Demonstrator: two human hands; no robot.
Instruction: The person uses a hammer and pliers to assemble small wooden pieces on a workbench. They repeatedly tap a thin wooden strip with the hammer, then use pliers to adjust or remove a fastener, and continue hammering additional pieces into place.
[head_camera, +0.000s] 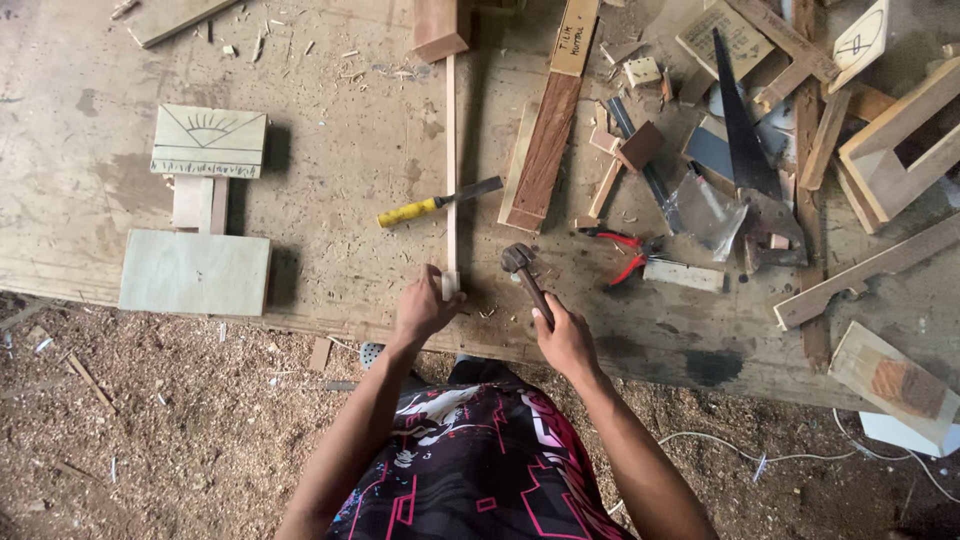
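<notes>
Head view: left hand (425, 310) pinches the near end of a thin wood strip (451, 170) on the workbench (330, 150). Right hand (565, 340) grips a hammer (525, 275) just right of it.

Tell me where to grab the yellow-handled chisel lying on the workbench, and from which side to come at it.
Grip the chisel by its yellow handle, the end to the left, coming down from above. It lies flat on the bench, blade pointing right toward the thin wooden strip, so the handle end sits free. The left hand looks nearest, though it now holds the strip's end.
</notes>
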